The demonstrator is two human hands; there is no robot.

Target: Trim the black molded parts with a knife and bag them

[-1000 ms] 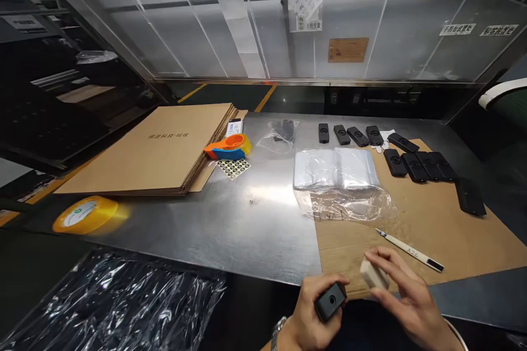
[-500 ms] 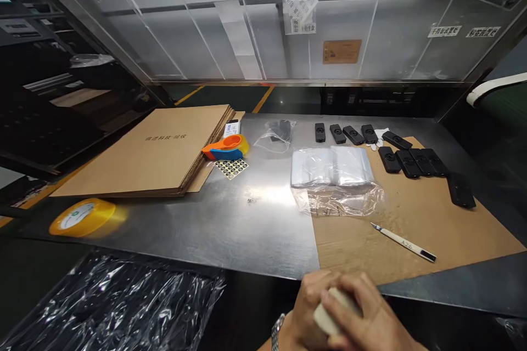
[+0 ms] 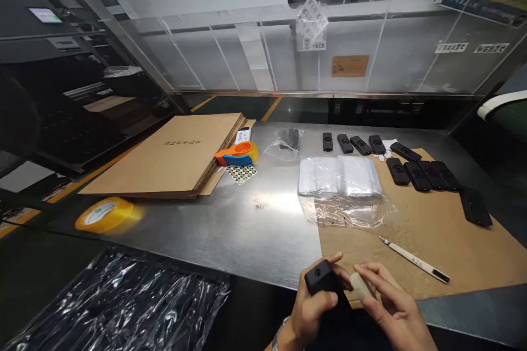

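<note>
My left hand (image 3: 313,310) grips a small black device (image 3: 321,278) with a round lens-like dot on its face, just in front of the metal table's near edge. My right hand (image 3: 389,307) pinches a cream-coloured eraser-like block (image 3: 361,286) right beside the device, touching or nearly touching its right side. Both hands sit low in view, below a brown cardboard sheet (image 3: 432,230). Several more black devices (image 3: 418,175) lie in rows on the far right of the table.
A craft knife (image 3: 414,259) lies on the cardboard sheet. A stack of clear bags (image 3: 340,176) sits mid-table, flat cartons (image 3: 177,156) at left, an orange tape dispenser (image 3: 236,153), a sticker sheet (image 3: 241,174), a yellow tape roll (image 3: 104,214). Black crinkled film (image 3: 115,307) lies below left.
Half a second ago my hands were clasped together over the block, hiding the device. Now they have parted slightly and the black device shows again in my left hand.
</note>
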